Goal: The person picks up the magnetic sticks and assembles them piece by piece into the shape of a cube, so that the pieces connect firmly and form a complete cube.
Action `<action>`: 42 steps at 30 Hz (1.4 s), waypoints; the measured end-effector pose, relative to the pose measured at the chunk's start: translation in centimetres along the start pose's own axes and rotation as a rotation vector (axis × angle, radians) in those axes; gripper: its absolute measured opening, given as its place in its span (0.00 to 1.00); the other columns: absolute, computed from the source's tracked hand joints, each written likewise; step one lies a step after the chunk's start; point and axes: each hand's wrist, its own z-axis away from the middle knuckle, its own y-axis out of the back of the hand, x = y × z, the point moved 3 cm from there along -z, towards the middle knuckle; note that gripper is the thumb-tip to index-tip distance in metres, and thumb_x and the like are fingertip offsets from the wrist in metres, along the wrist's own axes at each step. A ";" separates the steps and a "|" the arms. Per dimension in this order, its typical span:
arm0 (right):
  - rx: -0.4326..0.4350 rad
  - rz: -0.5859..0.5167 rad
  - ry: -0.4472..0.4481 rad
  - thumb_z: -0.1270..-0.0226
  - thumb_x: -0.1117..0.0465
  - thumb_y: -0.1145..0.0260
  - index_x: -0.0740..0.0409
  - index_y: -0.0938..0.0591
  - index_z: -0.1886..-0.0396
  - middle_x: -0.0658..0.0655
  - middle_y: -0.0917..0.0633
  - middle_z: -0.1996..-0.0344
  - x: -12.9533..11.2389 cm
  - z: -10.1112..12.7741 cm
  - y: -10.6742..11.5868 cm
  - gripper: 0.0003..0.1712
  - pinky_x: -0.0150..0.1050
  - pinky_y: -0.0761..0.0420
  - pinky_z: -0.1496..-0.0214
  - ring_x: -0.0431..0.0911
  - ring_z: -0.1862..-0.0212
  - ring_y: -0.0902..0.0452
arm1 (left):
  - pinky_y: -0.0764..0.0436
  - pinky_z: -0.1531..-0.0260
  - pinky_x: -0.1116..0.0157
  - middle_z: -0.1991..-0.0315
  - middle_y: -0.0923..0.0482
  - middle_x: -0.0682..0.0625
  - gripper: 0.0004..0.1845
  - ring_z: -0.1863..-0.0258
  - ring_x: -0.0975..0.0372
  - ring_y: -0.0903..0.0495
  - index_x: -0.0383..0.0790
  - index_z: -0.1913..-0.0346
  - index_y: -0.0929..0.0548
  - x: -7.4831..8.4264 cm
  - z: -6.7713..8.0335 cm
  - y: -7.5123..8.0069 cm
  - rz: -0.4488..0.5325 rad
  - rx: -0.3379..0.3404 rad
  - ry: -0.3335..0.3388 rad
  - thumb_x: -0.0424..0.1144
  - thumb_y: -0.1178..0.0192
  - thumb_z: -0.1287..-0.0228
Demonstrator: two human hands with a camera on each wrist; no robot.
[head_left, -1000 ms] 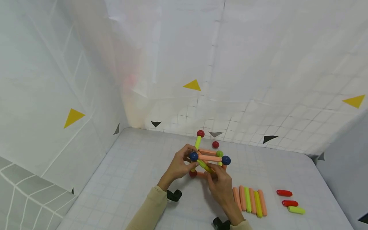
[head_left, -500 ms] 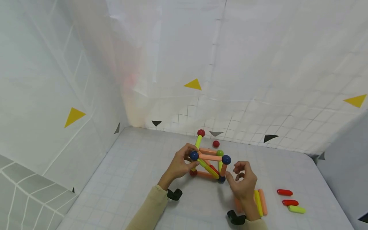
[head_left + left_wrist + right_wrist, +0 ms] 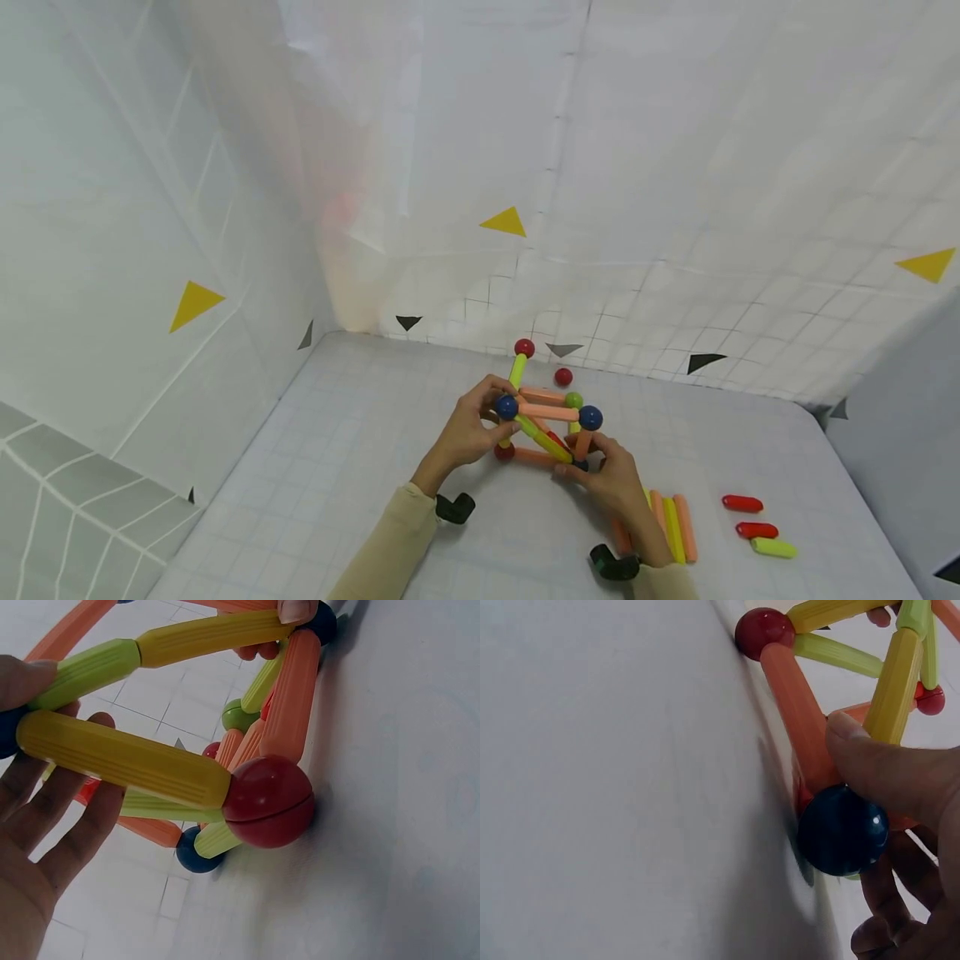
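A magnetic frame of rods and balls (image 3: 547, 412) stands on the table, made of orange, yellow and light green rods. My left hand (image 3: 467, 429) grips its upper left corner at a blue ball (image 3: 506, 407). From that corner a diagonal of a light green rod (image 3: 86, 675) and a yellow rod (image 3: 217, 637) slopes down to the lower right corner. There my right hand (image 3: 611, 475) pinches the frame, the thumb on the rod ends just above another blue ball (image 3: 844, 830). A red ball (image 3: 268, 801) forms the lower left corner.
Loose orange, yellow and green rods (image 3: 674, 529) lie in a row right of the frame, partly behind my right forearm. Further right are two red rods (image 3: 742, 503) and a short green rod (image 3: 774, 547). A loose red ball (image 3: 563, 377) sits behind the frame near the wall.
My right hand let go of the yellow diagonal rod and moved right, clear of the frame. It has since come back to pinch the lower right corner. My left hand kept its grip.
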 end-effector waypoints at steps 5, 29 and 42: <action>-0.006 -0.019 -0.009 0.45 0.50 0.14 0.47 0.11 0.53 0.48 0.13 0.62 0.3 -0.1 -0.1 0.21 0.36 0.26 0.57 0.45 0.56 0.23 | 0.13 0.53 0.65 0.46 0.14 0.46 0.26 0.53 0.59 0.14 0.36 0.37 0.26 -0.2 0.0 -0.1 -0.007 -0.006 0.016 0.31 0.27 0.34; -0.055 0.042 -0.056 0.40 0.54 0.17 0.46 0.11 0.48 0.47 0.12 0.58 0.3 -0.5 0.1 0.20 0.38 0.25 0.52 0.44 0.54 0.23 | 0.13 0.51 0.65 0.46 0.13 0.48 0.24 0.52 0.60 0.14 0.49 0.39 0.23 0.6 -0.1 -0.9 -0.089 0.005 0.002 0.30 0.28 0.33; -0.061 0.023 -0.069 0.39 0.56 0.17 0.48 0.12 0.49 0.49 0.12 0.58 0.1 -0.4 0.2 0.20 0.41 0.22 0.50 0.44 0.53 0.21 | 0.14 0.49 0.65 0.40 0.16 0.48 0.31 0.49 0.61 0.17 0.54 0.30 0.25 0.4 0.0 -1.2 -0.092 -0.022 -0.007 0.33 0.29 0.33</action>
